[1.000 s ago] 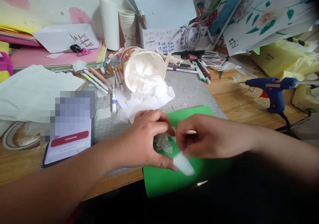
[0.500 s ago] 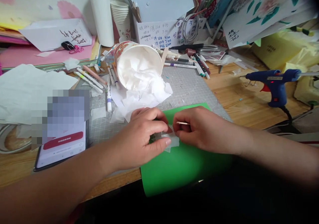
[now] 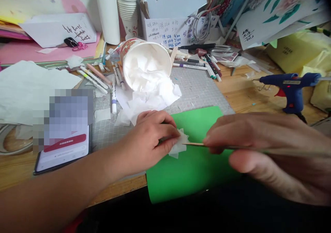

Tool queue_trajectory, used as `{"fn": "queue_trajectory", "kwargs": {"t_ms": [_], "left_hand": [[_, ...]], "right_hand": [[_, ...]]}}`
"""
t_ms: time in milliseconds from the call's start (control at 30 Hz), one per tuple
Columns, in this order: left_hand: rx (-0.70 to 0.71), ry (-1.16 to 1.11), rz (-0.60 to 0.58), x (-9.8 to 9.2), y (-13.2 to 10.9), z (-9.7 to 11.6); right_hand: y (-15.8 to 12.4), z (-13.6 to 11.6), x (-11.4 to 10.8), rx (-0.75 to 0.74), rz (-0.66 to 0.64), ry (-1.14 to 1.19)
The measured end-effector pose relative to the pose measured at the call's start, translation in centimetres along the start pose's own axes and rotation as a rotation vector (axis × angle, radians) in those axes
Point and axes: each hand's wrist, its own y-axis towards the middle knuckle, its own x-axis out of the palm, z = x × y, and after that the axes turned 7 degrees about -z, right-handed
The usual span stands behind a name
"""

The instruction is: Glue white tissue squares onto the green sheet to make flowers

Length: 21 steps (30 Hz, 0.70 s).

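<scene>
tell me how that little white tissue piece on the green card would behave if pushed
Probably floppy: the tissue piece shows crumpled folds where the left hand pinches it. Likely very light, so the stick in the right hand might drag or tear it unless it is pinned on the green card.

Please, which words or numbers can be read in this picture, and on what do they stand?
"14 224 4:00": white note card
"15 224 7:00": same card
Unreadable: brush writing on folded paper, print on paper cup, screen of phone.
</scene>
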Motion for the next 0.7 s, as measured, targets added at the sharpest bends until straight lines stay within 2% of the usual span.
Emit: {"fn": "queue_trajectory", "kwargs": {"t_ms": [100,300,467,700], "left_hand": [[-0.010,-0.003,0.008,0.0,0.1,0.1],[0.006,-0.008,0.040,0.2,0.0,0.0],[-0.010,-0.032,0.020,0.0,-0.1,0.2],[-0.055,-0.047,0.006,-0.2,0.1,0.5]], "right_hand": [[-0.1,0.3,1.1,-0.095,-0.010,-0.058],[0.5,0.8,1.9,-0.129,-0.075,-0.137],[1.0,1.1,2.5,-0.148,-0.102,-0.169],[2.8,1.6,3.4,-0.081,0.004,-0.147]]}}
